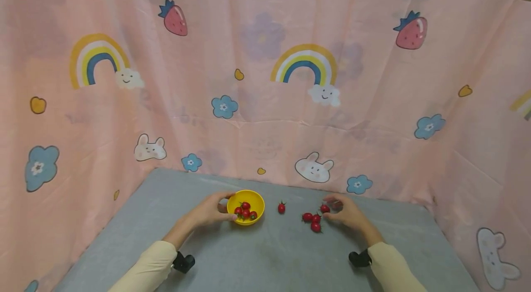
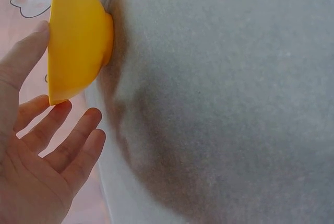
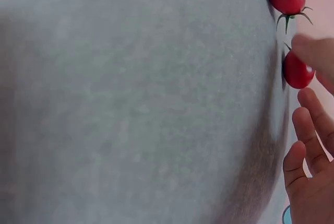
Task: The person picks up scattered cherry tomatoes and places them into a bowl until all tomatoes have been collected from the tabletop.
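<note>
A small yellow bowl (image 1: 258,219) with several cherry tomatoes (image 1: 245,213) inside stands on the grey table. My left hand (image 1: 213,209) holds it by the left side, thumb and fingers spread along the rim; the left wrist view shows the thumb on one part of the bowl's edge and fingertips on another. To the right, my right hand (image 1: 346,211) reaches around a single cherry tomato (image 3: 298,71), which lies between thumb and fingers. The thumb overlaps this tomato in the right wrist view, and the index fingertip is right beside it; the other fingers are loosely bent.
Three cherry tomatoes (image 1: 315,227) lie grouped just left of my right hand. Another tomato (image 1: 281,208) lies alone between bowl and group. Behind the grey table (image 1: 265,259) hangs a pink patterned curtain (image 1: 265,144). Each wrist carries a black camera mount (image 1: 184,262).
</note>
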Action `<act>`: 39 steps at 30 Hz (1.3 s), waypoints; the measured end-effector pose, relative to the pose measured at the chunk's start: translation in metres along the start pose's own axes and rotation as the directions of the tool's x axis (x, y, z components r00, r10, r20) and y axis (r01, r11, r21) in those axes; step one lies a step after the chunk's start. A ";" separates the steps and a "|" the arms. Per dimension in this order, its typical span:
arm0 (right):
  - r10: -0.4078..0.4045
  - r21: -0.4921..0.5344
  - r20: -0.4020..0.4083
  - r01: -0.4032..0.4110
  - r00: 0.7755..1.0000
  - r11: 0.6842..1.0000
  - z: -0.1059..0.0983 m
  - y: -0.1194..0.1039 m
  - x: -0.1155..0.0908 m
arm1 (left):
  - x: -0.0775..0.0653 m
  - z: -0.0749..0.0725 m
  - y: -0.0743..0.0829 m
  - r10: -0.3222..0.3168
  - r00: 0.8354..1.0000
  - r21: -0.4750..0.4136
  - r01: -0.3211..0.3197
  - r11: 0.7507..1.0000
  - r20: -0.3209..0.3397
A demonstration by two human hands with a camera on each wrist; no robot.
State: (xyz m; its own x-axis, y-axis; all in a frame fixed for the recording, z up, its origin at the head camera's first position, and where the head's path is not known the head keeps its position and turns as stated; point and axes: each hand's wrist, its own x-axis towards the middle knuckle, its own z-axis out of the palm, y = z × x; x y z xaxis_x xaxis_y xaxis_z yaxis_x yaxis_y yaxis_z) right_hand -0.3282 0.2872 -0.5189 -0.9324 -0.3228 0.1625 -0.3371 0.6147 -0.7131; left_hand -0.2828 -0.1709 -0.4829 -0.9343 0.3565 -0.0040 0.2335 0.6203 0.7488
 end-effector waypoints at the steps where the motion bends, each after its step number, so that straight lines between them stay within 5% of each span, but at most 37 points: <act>1: -0.008 0.000 0.011 0.008 1.000 1.000 -0.001 0.000 0.001 | 0.000 0.000 0.000 -0.002 1.000 -0.001 0.002 1.000 -0.001; 23: -0.014 0.004 -0.021 0.014 1.000 1.000 -0.004 0.001 0.001 | 0.000 -0.001 0.001 0.005 1.000 -0.015 -0.005 1.000 -0.002; 39: -0.003 0.100 -0.116 0.015 0.993 0.995 -0.008 0.003 -0.026 | -0.002 -0.001 0.002 0.018 1.000 -0.007 -0.018 1.000 0.004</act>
State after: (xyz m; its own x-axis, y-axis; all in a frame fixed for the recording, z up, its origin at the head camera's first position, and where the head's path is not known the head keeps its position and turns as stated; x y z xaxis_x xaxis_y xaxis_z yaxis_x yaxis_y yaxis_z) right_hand -0.3057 0.3029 -0.5197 -0.9401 -0.2391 0.2430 -0.3364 0.5344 -0.7754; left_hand -0.2812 -0.1712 -0.4811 -0.9288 0.3705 0.0065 0.2482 0.6090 0.7533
